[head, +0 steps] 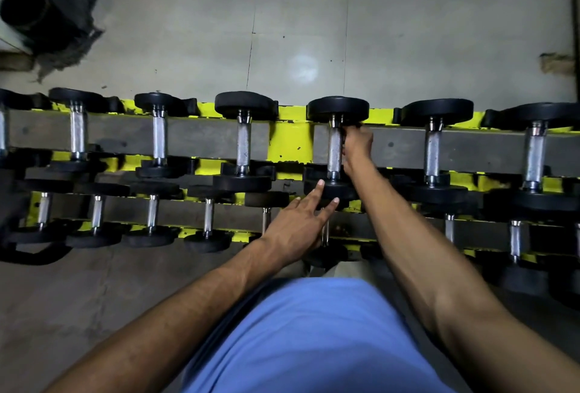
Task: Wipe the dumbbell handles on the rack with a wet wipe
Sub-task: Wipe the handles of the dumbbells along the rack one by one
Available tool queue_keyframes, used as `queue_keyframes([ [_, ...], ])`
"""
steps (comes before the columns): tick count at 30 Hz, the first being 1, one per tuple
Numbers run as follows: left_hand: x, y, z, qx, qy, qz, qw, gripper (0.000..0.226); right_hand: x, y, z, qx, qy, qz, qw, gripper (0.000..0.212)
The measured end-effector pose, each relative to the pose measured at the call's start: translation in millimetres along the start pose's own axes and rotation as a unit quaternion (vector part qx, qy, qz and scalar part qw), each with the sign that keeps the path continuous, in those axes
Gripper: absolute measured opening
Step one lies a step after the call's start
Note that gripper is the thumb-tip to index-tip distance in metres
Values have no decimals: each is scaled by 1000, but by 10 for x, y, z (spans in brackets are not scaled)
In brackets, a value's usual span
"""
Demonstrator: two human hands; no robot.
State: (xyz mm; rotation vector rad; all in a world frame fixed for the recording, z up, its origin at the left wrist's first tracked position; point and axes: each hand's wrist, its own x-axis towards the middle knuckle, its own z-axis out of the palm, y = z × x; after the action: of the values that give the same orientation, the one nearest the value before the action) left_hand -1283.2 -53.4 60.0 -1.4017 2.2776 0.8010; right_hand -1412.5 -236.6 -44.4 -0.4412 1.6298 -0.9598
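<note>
Where the yellow two-tier rack (288,147) spans a grey tiled floor (188,41), dumbbells lie in rows with narrow gaps between them. The right hand (357,144) curls against the right side of one upper-tier chrome handle (334,151); no wipe can be made out. The left hand (298,223), fingers spread, rests on that dumbbell's near head (332,190). Open floor lies beyond the rack.

Dumbbells (243,138) across rack (288,144), two rows; right hand (357,144) beside handle (334,147), left hand (295,223) before it.
</note>
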Motion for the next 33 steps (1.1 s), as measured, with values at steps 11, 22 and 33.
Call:
queue_keyframes([
  [11, 67, 26, -48, -14, 18, -13, 1000, 77, -241, -279, -508, -634, -101, -560, 523, 43],
  [22, 34, 213, -105, -31, 27, -70, 997, 69, -284, -710, -366, -713, -258, -514, 400, 28],
  [33, 34, 392, -72, -54, 62, -121, 989, 64, -506, -576, -236, -746, -374, -454, 312, 20],
])
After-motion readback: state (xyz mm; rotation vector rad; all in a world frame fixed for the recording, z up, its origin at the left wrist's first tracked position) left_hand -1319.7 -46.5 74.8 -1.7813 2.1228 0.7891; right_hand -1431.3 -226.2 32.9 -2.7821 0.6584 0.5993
